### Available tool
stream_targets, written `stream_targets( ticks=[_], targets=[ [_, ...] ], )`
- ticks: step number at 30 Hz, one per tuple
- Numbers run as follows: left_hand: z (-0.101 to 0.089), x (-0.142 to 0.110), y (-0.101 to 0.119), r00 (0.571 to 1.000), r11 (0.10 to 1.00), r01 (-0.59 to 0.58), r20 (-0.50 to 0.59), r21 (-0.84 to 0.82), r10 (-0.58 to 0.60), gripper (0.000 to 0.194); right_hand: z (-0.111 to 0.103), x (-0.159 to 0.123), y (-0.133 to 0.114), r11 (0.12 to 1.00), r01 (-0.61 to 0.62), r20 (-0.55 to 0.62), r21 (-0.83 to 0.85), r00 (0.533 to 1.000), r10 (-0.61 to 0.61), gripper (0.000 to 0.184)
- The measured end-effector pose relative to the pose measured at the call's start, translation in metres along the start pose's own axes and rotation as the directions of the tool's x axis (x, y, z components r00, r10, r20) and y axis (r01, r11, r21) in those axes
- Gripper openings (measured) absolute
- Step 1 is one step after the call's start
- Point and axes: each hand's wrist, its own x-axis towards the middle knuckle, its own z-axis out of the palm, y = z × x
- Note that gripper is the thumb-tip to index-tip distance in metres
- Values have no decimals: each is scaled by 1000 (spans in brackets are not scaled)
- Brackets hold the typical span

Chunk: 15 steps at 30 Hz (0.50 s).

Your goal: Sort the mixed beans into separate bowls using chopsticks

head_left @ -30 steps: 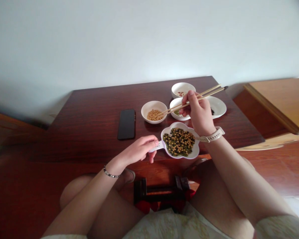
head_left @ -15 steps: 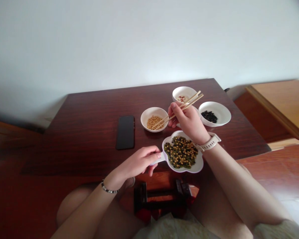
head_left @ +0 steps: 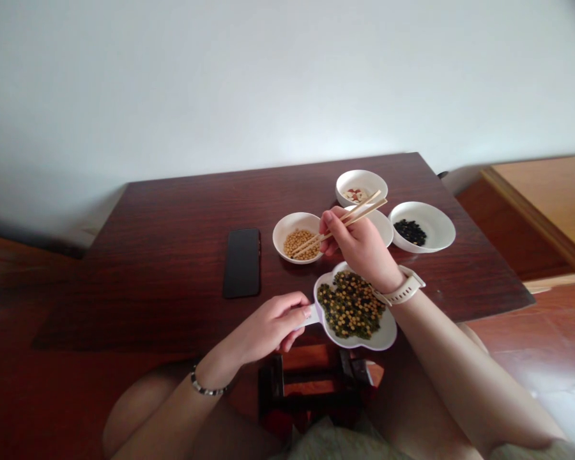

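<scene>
My left hand (head_left: 280,322) is closed around the white handle of a flower-shaped dish (head_left: 388,331), which is filled with mixed green, black and yellow beans (head_left: 352,303). In my right hand (head_left: 354,243) is a pair of wooden chopsticks (head_left: 364,209). Their tips reach into a white bowl of yellow soybeans (head_left: 299,243), at its lower left side. A small dark bean seems to be at the tips. Partly hidden behind my right hand stands another white bowl (head_left: 386,223), whose contents I cannot make out.
At the back is a white bowl (head_left: 361,179) with red and white pieces. A white bowl of black beans (head_left: 431,223) stands to the right. A black phone (head_left: 242,263) lies on the dark wooden table (head_left: 172,255). Beyond the table's right edge is a lighter wooden surface (head_left: 551,198).
The view has shifted slightly, so the table things sit a little lower. The chopstick tips remain in the soybean bowl, and my left hand still holds the dish handle.
</scene>
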Motion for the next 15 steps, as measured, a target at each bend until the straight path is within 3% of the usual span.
stream_targets(
  ticks=[11, 15],
  targets=[
    [0, -6, 22, 998, 998, 57, 24, 9, -57, 48, 4, -2, -8, 1000, -10, 1, 17, 1000, 10, 77],
    [4, -5, 22, 997, 998, 65, -34, 9, -65, 52, -1, -5, -11, 1000, 4, -40, 25, 999, -3, 73]
  ],
)
